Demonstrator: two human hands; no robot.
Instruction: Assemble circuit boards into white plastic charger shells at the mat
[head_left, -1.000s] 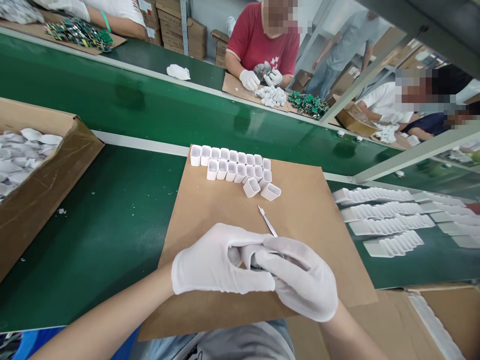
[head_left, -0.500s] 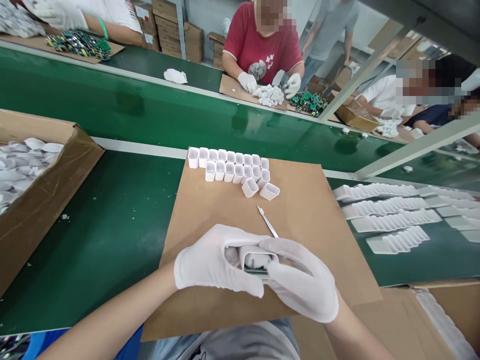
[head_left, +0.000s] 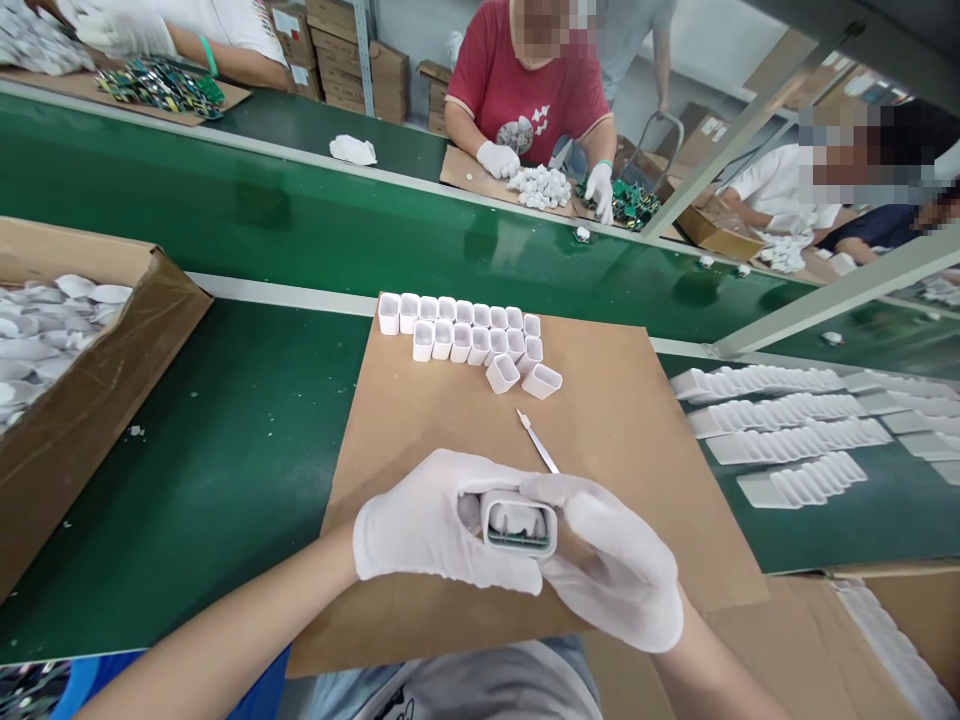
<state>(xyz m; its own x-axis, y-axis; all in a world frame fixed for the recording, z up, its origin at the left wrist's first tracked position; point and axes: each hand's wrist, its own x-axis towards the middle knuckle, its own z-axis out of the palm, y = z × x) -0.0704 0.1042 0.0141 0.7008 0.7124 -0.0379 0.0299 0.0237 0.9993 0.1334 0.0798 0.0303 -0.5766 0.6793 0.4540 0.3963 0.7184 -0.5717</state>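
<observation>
Between my gloved hands is a white plastic housing [head_left: 555, 530], its open end facing me. Inside it show a green circuit board [head_left: 517, 543] and a white part. My left hand [head_left: 446, 525] is wrapped round the housing's left side. Against its right side, my right hand [head_left: 611, 560] is closed with the fingers bent. A pair of white-tipped tweezers [head_left: 538, 443] lies just beyond my hands on the cardboard sheet [head_left: 600, 400]. Farther back, several white empty housings [head_left: 461, 343] stand in rows with their openings up, and two sit askew in front.
A carton [head_left: 97, 400] of white parts stands at the left. Stacked white pieces [head_left: 795, 445] lie in rows on the right. Behind runs a green conveyor belt [head_left: 315, 220] carrying small parts, with a slanted metal post [head_left: 825, 300] at right. Co-workers sit across it.
My right thumb has lifted off the housing's front, so its open end and the board show more fully. Across the belt, a co-worker's hand has moved down to the belt's edge, near a small part.
</observation>
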